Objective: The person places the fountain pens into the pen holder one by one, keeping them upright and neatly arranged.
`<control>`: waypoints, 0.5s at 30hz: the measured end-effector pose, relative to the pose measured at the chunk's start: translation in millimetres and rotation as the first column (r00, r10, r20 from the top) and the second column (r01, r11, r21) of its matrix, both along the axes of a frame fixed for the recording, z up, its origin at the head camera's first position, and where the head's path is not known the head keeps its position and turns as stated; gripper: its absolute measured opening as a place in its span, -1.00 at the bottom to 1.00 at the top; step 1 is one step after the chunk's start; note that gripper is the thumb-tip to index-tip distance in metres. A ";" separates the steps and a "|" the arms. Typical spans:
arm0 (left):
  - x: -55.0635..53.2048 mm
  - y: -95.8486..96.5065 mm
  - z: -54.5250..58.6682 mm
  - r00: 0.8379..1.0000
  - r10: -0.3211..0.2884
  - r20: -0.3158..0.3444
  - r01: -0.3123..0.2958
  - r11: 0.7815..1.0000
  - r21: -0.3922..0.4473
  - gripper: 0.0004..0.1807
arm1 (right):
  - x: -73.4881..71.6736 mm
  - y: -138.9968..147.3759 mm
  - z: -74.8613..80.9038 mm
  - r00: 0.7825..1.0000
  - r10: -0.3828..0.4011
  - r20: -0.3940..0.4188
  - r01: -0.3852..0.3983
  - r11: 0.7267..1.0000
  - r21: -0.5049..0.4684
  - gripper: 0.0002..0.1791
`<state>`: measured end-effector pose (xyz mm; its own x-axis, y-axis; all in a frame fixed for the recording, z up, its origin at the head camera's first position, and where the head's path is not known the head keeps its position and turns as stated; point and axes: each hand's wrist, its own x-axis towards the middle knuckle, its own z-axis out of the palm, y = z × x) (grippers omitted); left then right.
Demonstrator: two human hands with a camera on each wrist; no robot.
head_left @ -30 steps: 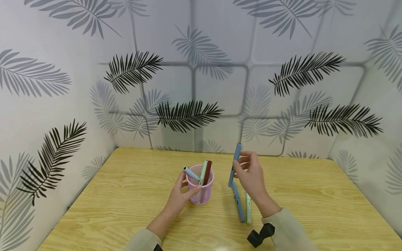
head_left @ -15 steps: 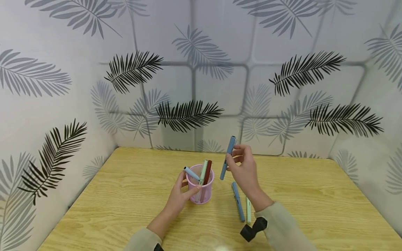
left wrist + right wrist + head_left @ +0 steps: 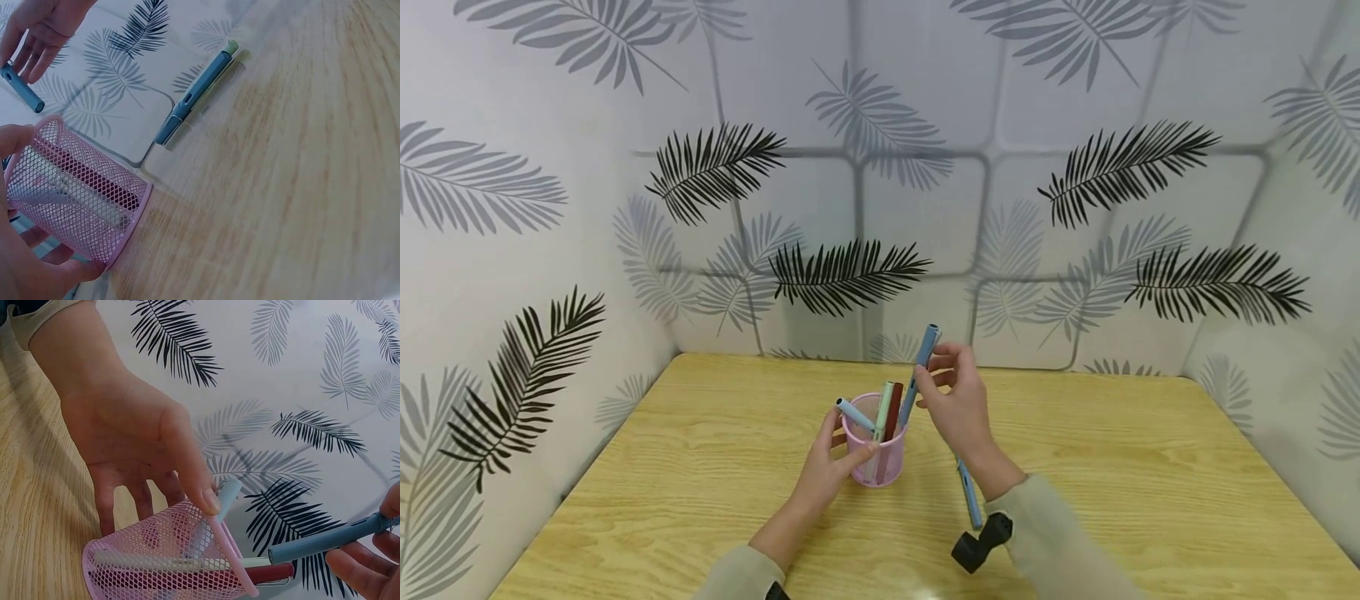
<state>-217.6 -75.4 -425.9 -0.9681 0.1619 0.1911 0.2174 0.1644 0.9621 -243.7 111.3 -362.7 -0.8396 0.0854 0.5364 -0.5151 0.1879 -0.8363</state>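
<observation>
My left hand [image 3: 823, 475] grips a pink mesh pen cup [image 3: 891, 468], thumb near its rim and fingers round the far side. Inside the cup stand a light green pen [image 3: 883, 407], a dark red pen [image 3: 894, 410] and a light blue pen [image 3: 855, 414] that leans left. My right hand [image 3: 957, 400] pinches a blue pen [image 3: 319, 542] between thumb and fingers, tilted, its lower end just outside the cup's mouth in the right wrist view. Another blue pen [image 3: 970, 497] lies on the table, partly behind my right forearm in the head view.
Beside the lying blue pen, a light green pen [image 3: 232, 46] shows its end in the left wrist view; my right arm hides it in the head view. The wooden table [image 3: 715, 450] meets a leaf-patterned wall [image 3: 820, 217] at the back.
My right hand has moved left with the blue pen, from above the lying pens to the cup's right rim. My left hand and the cup have stayed in place.
</observation>
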 end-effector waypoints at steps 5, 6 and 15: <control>0.2 -1.5 1.4 1.000 -0.005 -0.001 0.005 1.000 -0.003 -0.21 | -2.0 -3.9 -3.6 1.000 -0.007 -0.011 0.007 1.000 -0.001 -0.69; 0.3 -1.8 1.7 1.000 -0.005 0.000 0.005 1.000 -0.005 -0.21 | -2.3 -4.4 -4.4 1.000 -0.002 -0.011 0.002 1.000 -0.001 -0.69; -8.4 -3.8 -10.4 1.000 -0.016 -0.013 0.017 1.000 0.018 -0.21 | -2.6 -6.8 -23.4 0.999 0.009 0.038 -0.011 0.999 0.046 -0.69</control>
<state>-225.9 -79.2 -436.3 -0.9628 0.1741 0.2067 0.2324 0.1429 0.9621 -246.3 104.5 -386.1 -0.8598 0.0528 0.5078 -0.4857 0.2218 -0.8455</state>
